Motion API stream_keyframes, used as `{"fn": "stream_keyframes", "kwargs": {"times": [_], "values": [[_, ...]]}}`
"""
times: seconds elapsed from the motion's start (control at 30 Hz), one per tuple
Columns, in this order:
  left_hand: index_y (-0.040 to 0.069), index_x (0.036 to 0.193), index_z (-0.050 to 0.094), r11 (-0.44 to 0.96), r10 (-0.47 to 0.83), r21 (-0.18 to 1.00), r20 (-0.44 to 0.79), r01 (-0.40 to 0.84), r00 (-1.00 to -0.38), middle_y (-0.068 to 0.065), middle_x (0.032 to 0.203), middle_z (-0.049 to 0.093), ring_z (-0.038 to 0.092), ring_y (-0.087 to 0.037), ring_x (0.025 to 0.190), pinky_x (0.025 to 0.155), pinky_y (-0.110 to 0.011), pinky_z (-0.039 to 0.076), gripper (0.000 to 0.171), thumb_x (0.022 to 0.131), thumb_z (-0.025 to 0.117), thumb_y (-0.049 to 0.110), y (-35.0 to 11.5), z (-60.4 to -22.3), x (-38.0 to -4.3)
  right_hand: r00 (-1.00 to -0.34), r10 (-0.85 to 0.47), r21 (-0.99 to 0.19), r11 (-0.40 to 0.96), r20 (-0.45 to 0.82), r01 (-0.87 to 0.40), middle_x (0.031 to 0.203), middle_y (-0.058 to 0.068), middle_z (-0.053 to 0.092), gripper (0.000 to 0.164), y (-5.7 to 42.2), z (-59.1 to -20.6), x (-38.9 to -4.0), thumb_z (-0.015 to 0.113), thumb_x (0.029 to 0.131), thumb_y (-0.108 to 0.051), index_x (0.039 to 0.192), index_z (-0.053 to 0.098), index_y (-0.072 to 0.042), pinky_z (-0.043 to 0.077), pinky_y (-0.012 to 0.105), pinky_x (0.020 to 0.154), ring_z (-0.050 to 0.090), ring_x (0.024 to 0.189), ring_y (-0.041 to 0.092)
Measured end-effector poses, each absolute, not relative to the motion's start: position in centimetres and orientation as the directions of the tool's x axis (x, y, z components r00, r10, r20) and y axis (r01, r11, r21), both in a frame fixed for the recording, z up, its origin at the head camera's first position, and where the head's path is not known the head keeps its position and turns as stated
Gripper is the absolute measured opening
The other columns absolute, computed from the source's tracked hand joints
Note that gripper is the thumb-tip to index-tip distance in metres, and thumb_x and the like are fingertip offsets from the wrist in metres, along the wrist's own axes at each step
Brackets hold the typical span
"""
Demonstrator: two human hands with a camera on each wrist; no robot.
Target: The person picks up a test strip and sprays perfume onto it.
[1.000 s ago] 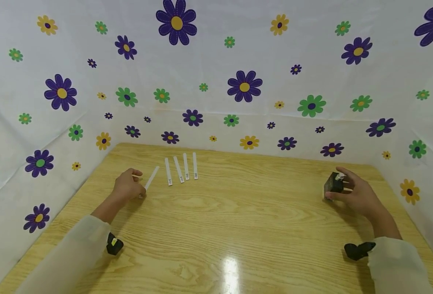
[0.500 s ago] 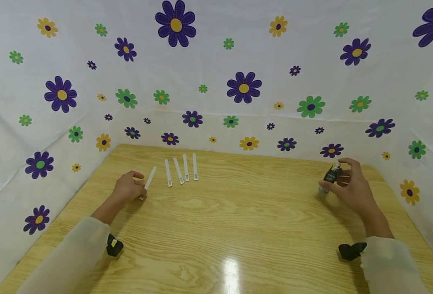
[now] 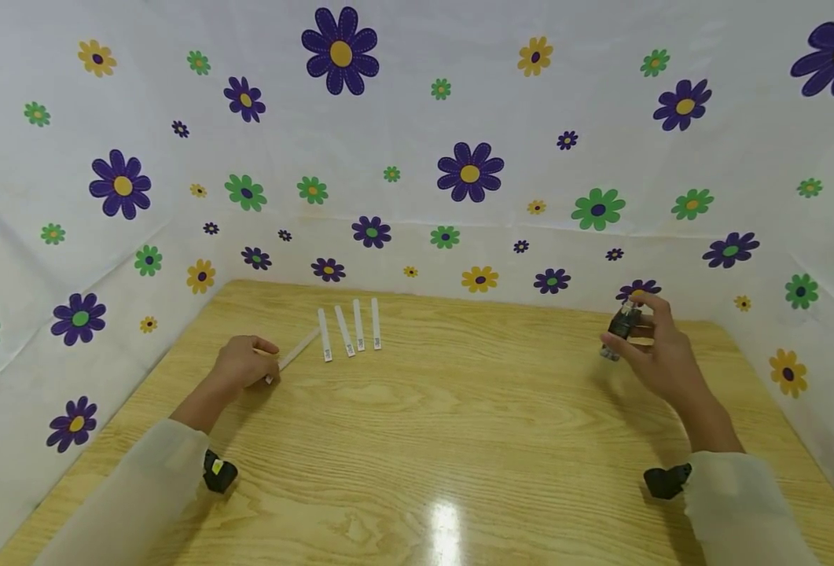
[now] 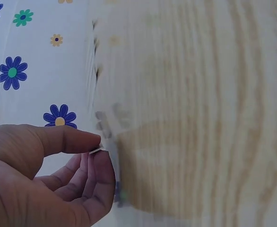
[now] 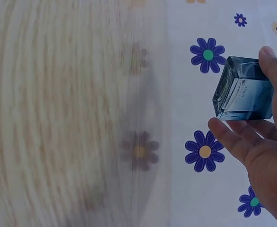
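Note:
On the left, my left hand [image 3: 243, 365] pinches the lower end of a narrow white paper strip [image 3: 299, 349] between thumb and finger; its far end slants up to the right. In the left wrist view only the strip's small edge [image 4: 97, 149] shows at the fingertips. Over the table's right side, my right hand [image 3: 664, 358] holds a dark square glass perfume bottle [image 3: 624, 324], tilted, thumb on one side and fingers on the other. The right wrist view shows the bottle's clear base and blue-tinted face [image 5: 247, 90]. Its neck points up in the head view, near the index finger.
Several white paper strips with small printed labels, among them one strip [image 3: 325, 334], lie in a row beside the left hand. The wooden table [image 3: 459, 424] meets a white flower-print cloth [image 3: 402, 204] at back and sides. Black wrist cameras hang below both sleeves.
My right hand has lifted the bottle off the table, tilted it and carried it left. The strip in my left hand has swung, its far end now farther right.

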State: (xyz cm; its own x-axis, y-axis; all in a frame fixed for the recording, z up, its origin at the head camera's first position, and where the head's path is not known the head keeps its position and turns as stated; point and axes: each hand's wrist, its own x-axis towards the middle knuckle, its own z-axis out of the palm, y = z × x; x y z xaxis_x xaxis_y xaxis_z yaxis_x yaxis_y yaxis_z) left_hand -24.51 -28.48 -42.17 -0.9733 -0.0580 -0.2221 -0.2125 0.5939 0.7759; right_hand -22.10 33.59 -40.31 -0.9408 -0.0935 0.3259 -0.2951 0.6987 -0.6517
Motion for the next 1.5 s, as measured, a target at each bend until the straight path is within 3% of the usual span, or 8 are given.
{"fn": "stream_keyframes", "kwargs": {"times": [0.23, 0.37, 0.5, 0.67, 0.87, 1.1, 1.5], "values": [[-0.013, 0.131, 0.058, 0.567, -0.003, 0.808, -0.196, -0.163, -0.981, -0.025, 0.113, 0.067, 0.070, -0.023, 0.088, 0.081, -0.036, 0.061, 0.042, 0.095, 0.069, 0.006, -28.6, -40.9, -24.9, -0.933, -0.125, -0.638, 0.698, 0.338, -0.325, 0.131, 0.043, 0.052, 0.073, 32.4, -39.7, -22.2, 0.068, 0.101, -0.023, 0.154, 0.019, -0.015, 0.051, 0.056, 0.086, 0.059, 0.114, 0.056], [-0.012, 0.136, 0.054, 0.544, 0.020, 0.826, -0.188, -0.147, -0.982, -0.026, 0.121, 0.065, 0.070, -0.034, 0.104, 0.096, -0.046, 0.056, 0.046, 0.099, 0.068, 0.011, -28.4, -39.8, -24.8, -0.930, -0.141, -0.635, 0.695, 0.340, -0.338, 0.132, 0.042, 0.051, 0.072, 31.7, -39.3, -22.1, 0.069, 0.100, -0.022, 0.154, 0.020, -0.015, 0.052, 0.056, 0.086, 0.059, 0.115, 0.056], [-0.008, 0.139, 0.054, 0.521, 0.039, 0.843, -0.181, -0.135, -0.983, -0.024, 0.125, 0.064, 0.066, -0.037, 0.114, 0.103, -0.049, 0.051, 0.046, 0.101, 0.066, 0.015, -27.9, -39.1, -24.9, -0.926, -0.155, -0.628, 0.696, 0.344, -0.349, 0.132, 0.041, 0.052, 0.074, 31.0, -39.0, -22.1, 0.070, 0.100, -0.021, 0.154, 0.019, -0.015, 0.052, 0.057, 0.088, 0.059, 0.115, 0.055], [-0.009, 0.138, 0.055, 0.451, 0.086, 0.886, -0.158, -0.103, -0.984, -0.022, 0.125, 0.063, 0.064, -0.036, 0.114, 0.100, -0.045, 0.053, 0.042, 0.101, 0.065, 0.010, -26.7, -38.7, -25.3, -0.926, -0.168, -0.611, 0.709, 0.339, -0.353, 0.133, 0.041, 0.052, 0.075, 30.2, -38.6, -22.0, 0.070, 0.100, -0.022, 0.154, 0.018, -0.016, 0.054, 0.063, 0.085, 0.060, 0.114, 0.055], [-0.010, 0.137, 0.056, 0.380, 0.134, 0.921, -0.148, -0.087, -0.980, -0.018, 0.119, 0.060, 0.066, -0.025, 0.103, 0.092, -0.037, 0.058, 0.039, 0.102, 0.063, 0.006, -24.4, -38.2, -25.3, -0.911, -0.194, -0.593, 0.707, 0.364, -0.387, 0.130, 0.040, 0.054, 0.076, 28.9, -38.2, -22.0, 0.072, 0.098, -0.019, 0.154, 0.021, -0.016, 0.055, 0.064, 0.083, 0.062, 0.111, 0.056], [-0.011, 0.137, 0.055, 0.306, 0.203, 0.951, -0.112, -0.046, -0.973, -0.022, 0.124, 0.057, 0.066, -0.030, 0.108, 0.095, -0.035, 0.057, 0.039, 0.103, 0.062, 0.005, -21.9, -38.3, -25.7, -0.880, -0.227, -0.572, 0.687, 0.417, -0.449, 0.124, 0.036, 0.058, 0.077, 27.4, -38.2, -22.3, 0.075, 0.095, -0.013, 0.153, 0.024, -0.015, 0.055, 0.060, 0.085, 0.063, 0.109, 0.054], [-0.011, 0.132, 0.059, 0.163, 0.287, 0.986, -0.072, -0.025, -0.955, -0.020, 0.119, 0.061, 0.066, -0.038, 0.107, 0.091, -0.034, 0.058, 0.034, 0.099, 0.063, -0.004, -16.1, -38.4, -26.2, -0.851, -0.292, -0.568, 0.644, 0.436, -0.512, 0.121, 0.028, 0.059, 0.075, 25.1, -39.0, -23.5, 0.076, 0.094, -0.011, 0.152, 0.028, -0.016, 0.056, 0.057, 0.090, 0.063, 0.113, 0.047]]}}
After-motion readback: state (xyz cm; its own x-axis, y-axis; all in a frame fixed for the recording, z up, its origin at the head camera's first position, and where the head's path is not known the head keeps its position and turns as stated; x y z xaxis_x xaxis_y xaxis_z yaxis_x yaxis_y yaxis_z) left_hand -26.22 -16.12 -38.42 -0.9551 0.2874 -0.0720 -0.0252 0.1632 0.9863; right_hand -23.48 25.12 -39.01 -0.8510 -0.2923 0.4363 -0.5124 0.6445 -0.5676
